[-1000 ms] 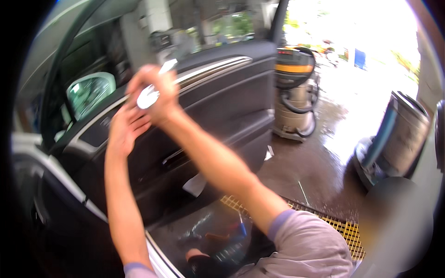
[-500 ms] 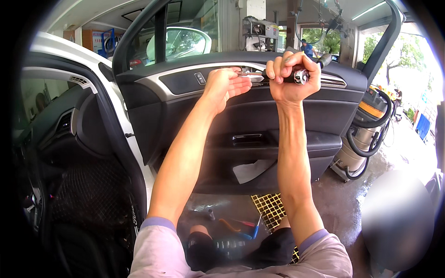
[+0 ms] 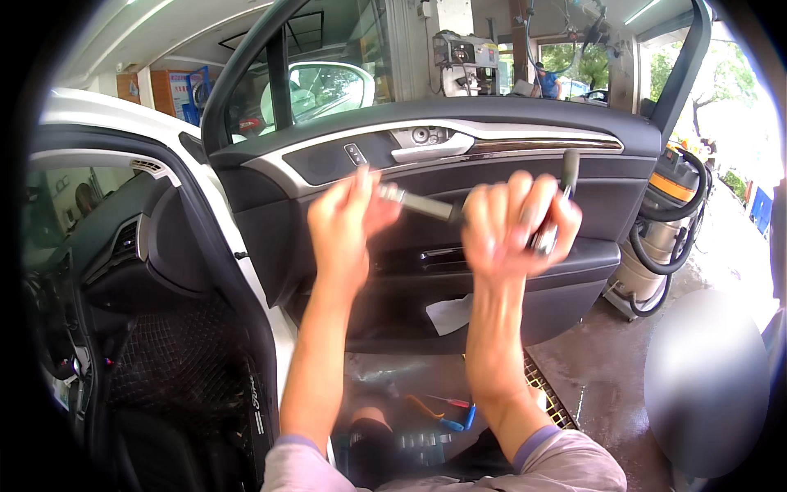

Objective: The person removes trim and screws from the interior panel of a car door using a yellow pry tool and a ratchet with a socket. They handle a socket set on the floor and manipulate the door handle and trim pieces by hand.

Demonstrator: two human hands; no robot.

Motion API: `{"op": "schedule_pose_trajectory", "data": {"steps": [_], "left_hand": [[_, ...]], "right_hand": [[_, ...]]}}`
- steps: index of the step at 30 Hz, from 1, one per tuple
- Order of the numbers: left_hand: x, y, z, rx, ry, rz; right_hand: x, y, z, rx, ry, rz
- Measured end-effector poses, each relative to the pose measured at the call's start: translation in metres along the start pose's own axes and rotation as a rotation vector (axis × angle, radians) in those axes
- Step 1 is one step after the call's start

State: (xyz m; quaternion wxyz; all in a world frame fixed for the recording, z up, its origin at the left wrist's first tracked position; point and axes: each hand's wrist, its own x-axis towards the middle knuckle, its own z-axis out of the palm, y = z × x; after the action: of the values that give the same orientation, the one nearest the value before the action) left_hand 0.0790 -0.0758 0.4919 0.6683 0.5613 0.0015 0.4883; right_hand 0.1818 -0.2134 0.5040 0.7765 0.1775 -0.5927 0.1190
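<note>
My right hand (image 3: 520, 225) is closed around tools in front of the open car door's dark trim panel (image 3: 328, 215). A dark grip (image 3: 570, 170) sticks up from this fist, and a shiny metal ratchet head (image 3: 543, 239) shows between the fingers, smeared by motion. Out of the fist's left side runs a silver tool shaft (image 3: 422, 203) with a black collar. The fingers of my left hand (image 3: 344, 217) close on the shaft's far end. Behind my hands lies the inner door handle recess (image 3: 422, 138), its round fitting exposed. Window switches (image 3: 352, 154) sit left of it.
Blue-handled tools (image 3: 459, 418) lie on the floor near my knees, with a yellow grating (image 3: 549, 394) to their right. A vacuum cleaner (image 3: 643, 254) with a black hose stands right of the door. The car's white door frame (image 3: 270, 328) is at left. A person (image 3: 548, 82) is visible far off.
Both hands have come down and back from the door handle area, bringing the tools with them. The handle recess is now uncovered. My view has shifted slightly.
</note>
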Motion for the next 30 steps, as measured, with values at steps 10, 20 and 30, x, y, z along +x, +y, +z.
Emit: {"op": "schedule_pose_trajectory", "data": {"steps": [10,20,30], "left_hand": [[-0.190,-0.066,-0.136,0.060,0.554,-0.089],[-0.186,-0.012,-0.146,0.182,0.456,0.337],[-0.206,0.005,-0.209,-0.030,0.519,0.273]], "right_hand": [[-0.208,0.039,0.026,0.282,0.309,0.453],[-0.262,0.024,0.066,0.381,0.381,0.776],[-0.306,0.073,0.066,0.683,0.543,0.777]]}}
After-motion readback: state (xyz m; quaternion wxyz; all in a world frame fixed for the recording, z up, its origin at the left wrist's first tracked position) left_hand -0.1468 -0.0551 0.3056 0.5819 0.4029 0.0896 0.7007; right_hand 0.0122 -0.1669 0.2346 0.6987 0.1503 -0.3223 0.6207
